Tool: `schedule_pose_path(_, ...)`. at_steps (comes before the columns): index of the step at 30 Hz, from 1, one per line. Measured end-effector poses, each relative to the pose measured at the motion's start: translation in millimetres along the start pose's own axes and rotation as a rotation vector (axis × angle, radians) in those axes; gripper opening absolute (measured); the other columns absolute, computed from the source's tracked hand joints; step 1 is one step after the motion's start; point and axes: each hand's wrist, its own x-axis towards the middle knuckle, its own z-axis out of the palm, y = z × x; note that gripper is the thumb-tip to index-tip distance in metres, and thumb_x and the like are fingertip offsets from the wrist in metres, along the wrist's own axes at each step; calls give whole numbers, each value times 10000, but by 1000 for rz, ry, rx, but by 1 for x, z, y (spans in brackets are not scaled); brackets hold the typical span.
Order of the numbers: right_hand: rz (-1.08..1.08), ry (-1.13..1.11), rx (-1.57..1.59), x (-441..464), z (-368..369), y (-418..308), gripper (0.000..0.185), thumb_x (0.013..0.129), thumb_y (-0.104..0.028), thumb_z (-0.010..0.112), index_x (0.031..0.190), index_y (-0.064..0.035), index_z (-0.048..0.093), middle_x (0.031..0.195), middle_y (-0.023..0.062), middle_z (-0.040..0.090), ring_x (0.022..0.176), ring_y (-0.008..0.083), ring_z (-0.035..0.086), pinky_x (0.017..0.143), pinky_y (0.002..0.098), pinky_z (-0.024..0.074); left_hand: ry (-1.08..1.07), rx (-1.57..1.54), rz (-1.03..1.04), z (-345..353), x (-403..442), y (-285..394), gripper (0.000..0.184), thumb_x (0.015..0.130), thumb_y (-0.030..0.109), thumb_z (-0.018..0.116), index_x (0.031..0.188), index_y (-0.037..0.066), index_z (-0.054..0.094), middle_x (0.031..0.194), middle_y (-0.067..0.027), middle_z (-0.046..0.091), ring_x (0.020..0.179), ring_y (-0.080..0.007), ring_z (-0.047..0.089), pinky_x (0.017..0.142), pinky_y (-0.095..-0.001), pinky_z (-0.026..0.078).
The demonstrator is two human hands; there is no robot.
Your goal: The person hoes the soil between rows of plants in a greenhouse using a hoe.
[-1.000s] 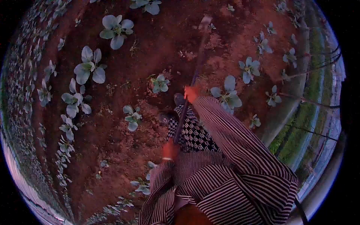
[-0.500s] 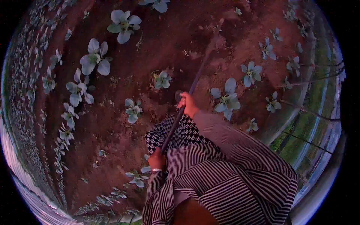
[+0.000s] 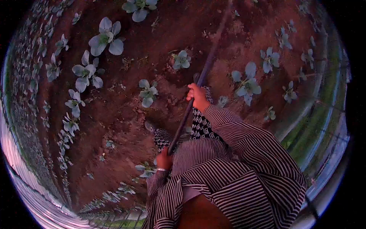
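A long dark handle (image 3: 210,63) runs from my waist up to the top edge of the view, where its far end is out of sight or too dim to tell. Around its lower end my left hand (image 3: 164,158) is closed, with a pale band at the wrist. Farther up the handle my right hand (image 3: 198,96) is wrapped round it, thumb and fingers showing. A small leafy plant (image 3: 182,60) grows in the red-brown soil (image 3: 126,126) to the left of the handle, and a larger plant (image 3: 248,84) stands to its right.
Rows of leafy plants (image 3: 87,71) run along the left. My shoe (image 3: 150,126) and patterned trouser legs are on the soil below the handle. At the right lie a pale edging strip (image 3: 297,121), green grass (image 3: 301,142) and thin dark lines.
My legs have moved apart, and the plants appear shifted in view. The handle's far end now reaches the top edge. Both hands have kept their hold.
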Motion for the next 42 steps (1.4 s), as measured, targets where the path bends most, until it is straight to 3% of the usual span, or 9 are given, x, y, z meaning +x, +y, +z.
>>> schedule_pose_path(5,-97,54,-136,57,-50,195,133,713,-125,550,682,-29,463,469,51,349,374,168,356,392,320,334,-100,-68,11,-39,-40,-107,258,663,178,541,884,63,471,680,-196,550,614,-353,546,533,-446,416)
schedule_pose_path(7,23,-270,104,105,-89,257,167,765,-176,490,732,-14,466,524,69,410,434,182,418,402,337,371,-143,-93,-56,-46,-51,-139,269,634,178,539,875,66,498,668,-197,552,617,-361,545,532,-453,425)
schedule_pose_path(10,53,52,-171,17,-30,256,91,702,-70,525,730,-8,464,504,78,366,425,201,382,428,329,359,-242,-61,-90,-57,-63,-180,294,616,194,545,882,73,510,669,-203,551,630,-370,542,538,-462,422)
schedule_pose_path(13,50,-135,-29,34,-62,314,68,697,-61,518,697,-38,454,504,69,364,448,194,395,436,333,356,-208,-36,-81,-80,-93,-218,312,610,217,556,886,80,510,665,-209,547,640,-378,537,546,-470,417)
schedule_pose_path(24,-237,81,-236,-36,54,202,161,741,-154,534,683,-27,452,482,40,399,408,159,402,407,302,352,-122,-35,146,-48,-38,-215,345,664,193,567,949,38,448,603,-207,524,567,-349,538,478,-420,414)
schedule_pose_path(30,-596,-232,-979,88,-65,237,217,813,-193,401,770,5,476,525,67,455,439,175,450,440,312,379,-225,-124,56,-26,-14,-169,403,628,202,565,947,-12,443,656,-202,553,616,-377,541,535,-440,433)
schedule_pose_path(33,-622,-350,-776,48,-79,301,165,795,-174,429,754,-22,479,499,59,423,440,173,439,441,316,375,-307,-93,-15,-52,-57,-194,337,620,194,561,876,3,452,668,-212,549,626,-383,538,536,-444,431)
schedule_pose_path(36,115,1,-54,6,-49,315,126,759,-159,489,758,-35,462,490,48,389,435,166,417,437,317,366,-337,-17,-57,-57,-87,-223,295,620,195,562,838,32,448,667,-216,545,619,-389,534,527,-450,423)
schedule_pose_path(42,-275,-188,-20,11,-44,269,123,719,-135,543,730,-40,465,491,32,389,413,151,396,416,307,351,-170,-46,-67,-2,-59,-232,292,650,221,554,881,81,444,609,-204,531,554,-400,513,461,-475,389)
